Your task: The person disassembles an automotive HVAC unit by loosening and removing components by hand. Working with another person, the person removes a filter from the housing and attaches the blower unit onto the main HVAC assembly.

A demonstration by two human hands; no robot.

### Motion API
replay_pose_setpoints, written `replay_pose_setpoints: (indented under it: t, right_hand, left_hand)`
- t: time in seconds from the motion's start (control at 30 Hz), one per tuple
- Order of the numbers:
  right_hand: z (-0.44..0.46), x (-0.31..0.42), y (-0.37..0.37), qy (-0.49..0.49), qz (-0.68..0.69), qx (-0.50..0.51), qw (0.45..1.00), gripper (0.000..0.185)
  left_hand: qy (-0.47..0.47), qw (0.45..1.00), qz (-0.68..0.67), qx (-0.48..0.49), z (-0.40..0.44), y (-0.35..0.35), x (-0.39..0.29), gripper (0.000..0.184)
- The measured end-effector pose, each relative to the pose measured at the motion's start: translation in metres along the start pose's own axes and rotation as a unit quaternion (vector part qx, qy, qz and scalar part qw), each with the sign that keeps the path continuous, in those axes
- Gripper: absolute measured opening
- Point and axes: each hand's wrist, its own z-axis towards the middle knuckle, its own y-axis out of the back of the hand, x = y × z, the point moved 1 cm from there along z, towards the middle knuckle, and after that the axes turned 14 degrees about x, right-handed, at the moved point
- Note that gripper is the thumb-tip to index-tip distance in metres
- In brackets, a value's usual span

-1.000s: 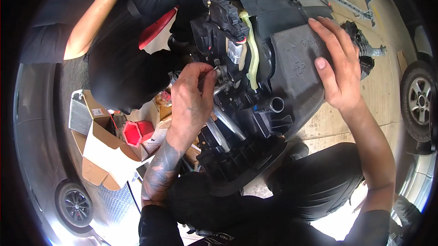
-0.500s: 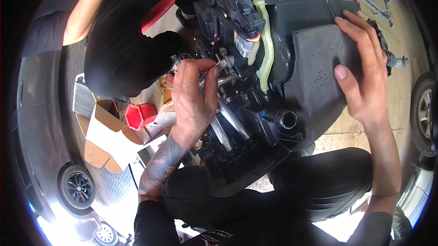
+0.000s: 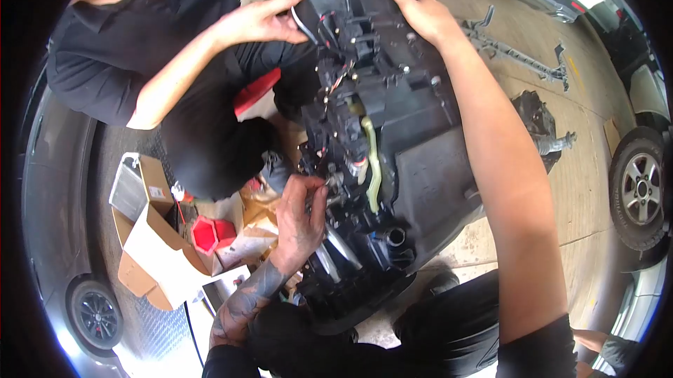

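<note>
While the right hand point(image 3: 420, 13), fingers spread, has shifted along the black plastic housing point(image 3: 420, 108) beside the black-clad co-worker point(image 3: 126, 55), apparently steadying it, the left hand point(image 3: 300, 215) converges its fingertips near silver metal pipes point(image 3: 343, 250), grasp indiscernible.

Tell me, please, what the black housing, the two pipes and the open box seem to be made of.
Black housing: probably moulded plastic, matte, going by its mostly dull surface. Two pipes: likely metal, shiny, with bright streaks along them. Open box: apparently cardboard, matte brown and white, visibly folded.
</note>
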Motion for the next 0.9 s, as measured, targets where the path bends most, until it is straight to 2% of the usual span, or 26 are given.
replay_pose_setpoints:
  t: [0.07, 0.1, 0.23, 0.33, 0.4, 0.47, 0.63, 0.7, 0.9]
  right_hand:
    - [-0.011, 0.013, 0.009, 0.037, 0.03, 0.074, 0.996, 0.115]
    - [-0.034, 0.04, 0.019, -0.062, -0.03, 0.065, 0.995, 0.114]
    - [-0.052, 0.033, 0.021, 0.023, -0.018, 0.103, 0.994, 0.114]
    - [-0.055, 0.03, 0.017, 0.06, 0.01, 0.112, 0.992, 0.112]
    - [-0.051, 0.025, 0.016, 0.037, -0.01, 0.096, 0.995, 0.112]
    - [-0.038, 0.018, 0.014, 0.066, -0.046, 0.085, 0.993, 0.113]
    - [-0.04, 0.025, 0.006, 0.041, -0.07, 0.077, 0.994, 0.116]
    - [-0.039, 0.027, 0.003, 0.026, -0.124, 0.096, 0.987, 0.119]
    - [-0.046, 0.03, 0.0, 0.024, -0.076, 0.128, 0.989, 0.121]
  left_hand:
    - [-0.044, 0.997, 0.056, 0.027, 0.004, 0.007, -0.002, 0.01]
    - [-0.04, 0.998, 0.042, 0.033, 0.004, 0.005, 0.002, 0.011]
    - [-0.032, 0.998, 0.048, 0.026, 0.001, 0.006, -0.007, 0.014]
    - [-0.02, 0.998, 0.055, 0.028, 0.001, 0.006, -0.01, 0.014]
    - [-0.006, 0.997, 0.075, 0.007, 0.004, 0.007, -0.014, 0.014]
    - [-0.03, 0.996, 0.083, -0.001, 0.004, 0.006, -0.012, 0.013]
    - [0.029, 0.998, 0.053, 0.001, 0.004, 0.002, -0.011, 0.009]
    - [0.03, 0.998, 0.052, -0.004, 0.005, 0.0, -0.009, 0.009]
    - [0.051, 0.998, 0.012, -0.02, 0.002, -0.005, -0.007, 0.01]
